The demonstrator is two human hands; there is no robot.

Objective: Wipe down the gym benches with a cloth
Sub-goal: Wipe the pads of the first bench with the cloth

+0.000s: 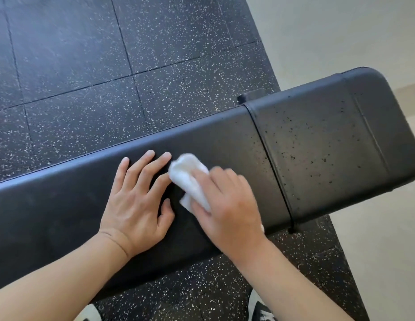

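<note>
A long black padded gym bench [63, 205] runs across the view from lower left to upper right. My left hand [137, 202] lies flat on its pad with fingers spread. Just to its right, my right hand [227, 205] holds a crumpled white cloth [190, 179] down on the pad; the fingers are blurred over the cloth. The shorter seat pad [329, 147] at the right end, past a seam, is dotted with small droplets.
Black rubber floor tiles [86, 66] with white flecks surround the bench. A pale smooth floor [340, 31] begins at the right. Toes of my two shoes [259, 309] show at the bottom edge. A bit of bench frame [250, 95] pokes out behind the seam.
</note>
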